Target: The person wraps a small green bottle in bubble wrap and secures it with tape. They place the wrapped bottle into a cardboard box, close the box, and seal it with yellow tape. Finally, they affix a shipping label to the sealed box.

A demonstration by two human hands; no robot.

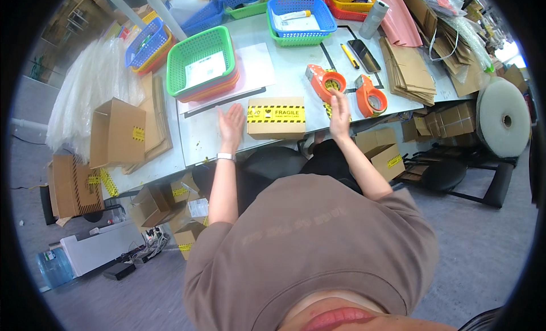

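A small cardboard box with a yellow and black warning strip across its top rests on the white table. My left hand lies just left of it, palm turned up, fingers stretched out and empty. My right hand is right of the box, fingers extended, overlapping the lower edge of an orange tape dispenser; I cannot tell whether they touch. A second orange dispenser lies farther right.
Stacked plastic baskets line the back, with a grey bottle, yellow cutter and phone. Flat cardboard, bubble wrap and an open box flank the work area. A white roll stands far right.
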